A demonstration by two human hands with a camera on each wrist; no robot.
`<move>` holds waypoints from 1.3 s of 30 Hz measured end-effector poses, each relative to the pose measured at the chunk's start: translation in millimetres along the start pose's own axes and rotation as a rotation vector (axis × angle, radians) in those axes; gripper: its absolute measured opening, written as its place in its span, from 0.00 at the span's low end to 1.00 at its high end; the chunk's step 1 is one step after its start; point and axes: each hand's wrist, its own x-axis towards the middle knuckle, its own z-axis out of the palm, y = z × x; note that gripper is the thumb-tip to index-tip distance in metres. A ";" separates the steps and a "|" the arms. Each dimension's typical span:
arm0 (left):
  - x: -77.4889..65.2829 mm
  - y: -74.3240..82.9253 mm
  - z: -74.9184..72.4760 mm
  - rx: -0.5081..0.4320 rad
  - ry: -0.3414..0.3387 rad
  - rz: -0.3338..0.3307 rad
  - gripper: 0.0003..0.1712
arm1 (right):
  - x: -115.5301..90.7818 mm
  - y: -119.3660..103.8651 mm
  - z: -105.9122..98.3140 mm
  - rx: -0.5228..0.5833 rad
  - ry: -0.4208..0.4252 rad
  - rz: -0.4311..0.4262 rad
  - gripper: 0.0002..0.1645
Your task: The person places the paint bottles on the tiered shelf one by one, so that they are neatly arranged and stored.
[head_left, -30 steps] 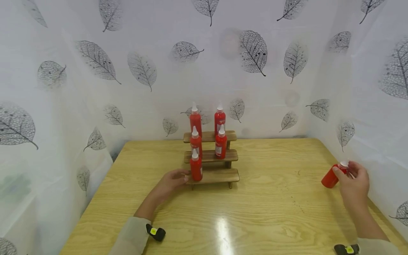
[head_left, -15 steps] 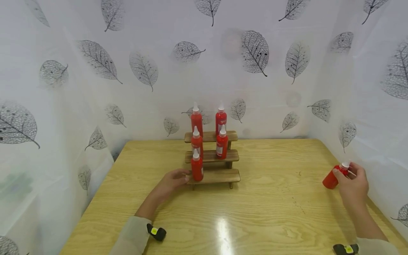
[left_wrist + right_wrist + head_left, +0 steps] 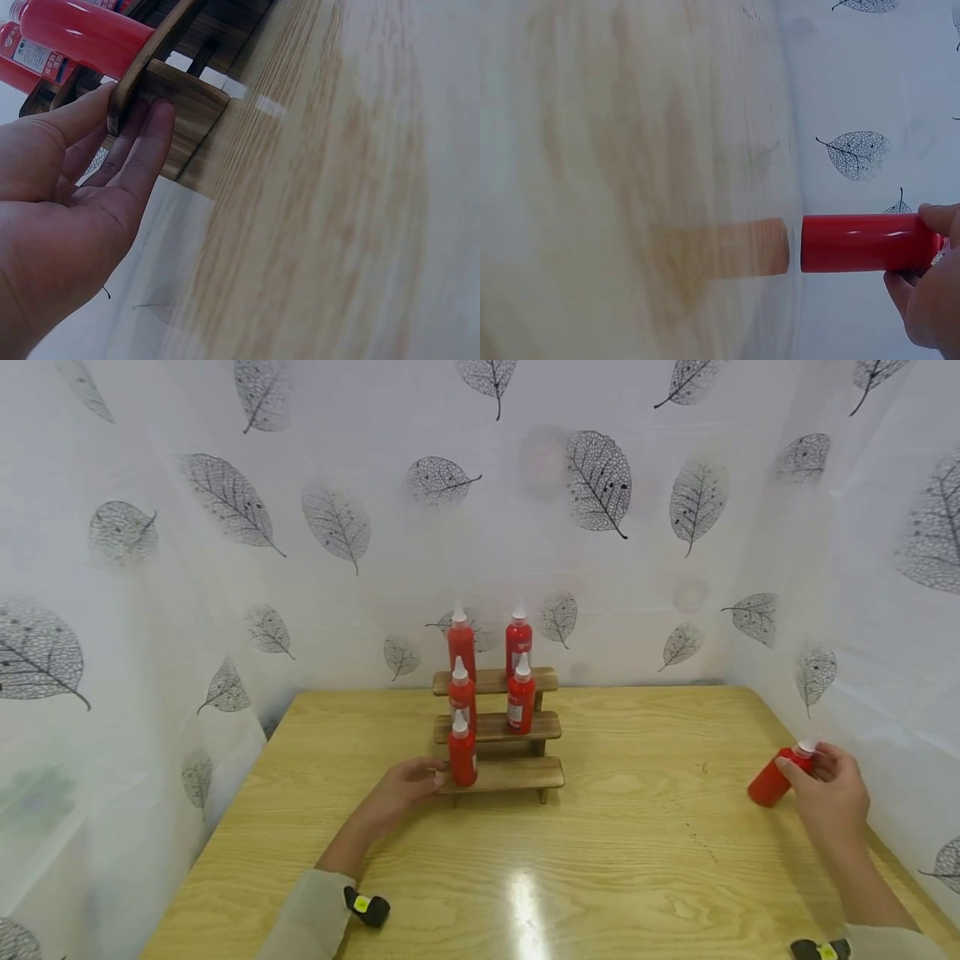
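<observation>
My right hand [image 3: 832, 793] holds a red squeeze bottle [image 3: 780, 777] by its upper part, near the white cap. The bottle leans, its base pointing down and left. In the right wrist view the red bottle [image 3: 862, 243] has its base just off the table, above its reflection. My left hand [image 3: 405, 789] pinches the left end of the lowest step of a wooden three-step rack [image 3: 521, 774], thumb on top and fingers beneath, as the left wrist view shows. Right by that hand, a red bottle [image 3: 462, 760] stands upright on the lowest step.
Two red bottles stand on the middle step, a left one [image 3: 462, 700] and a right one [image 3: 520, 706]. The top step carries a left bottle [image 3: 461, 647] and a right bottle [image 3: 517, 643]. Leaf-patterned white curtains [image 3: 637, 568] close in the wooden table [image 3: 630, 860] behind and at both sides.
The bottle in my right hand has shifted slightly left, and its base has swung a little outward to the left. My left hand and the rack stay in place.
</observation>
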 end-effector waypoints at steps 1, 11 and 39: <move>0.1 0.0 -0.2 -0.002 0.001 -0.005 0.24 | -1.4 -1.8 1.1 0.000 -0.006 -0.015 0.44; 1.2 -1.0 -1.2 -0.002 0.003 -0.003 0.24 | -25.7 -33.1 21.5 0.035 -0.063 -0.186 0.42; 1.0 -2.8 -1.4 -0.008 0.007 -0.005 0.26 | -107.5 -133.4 107.8 0.284 -0.322 -0.477 0.34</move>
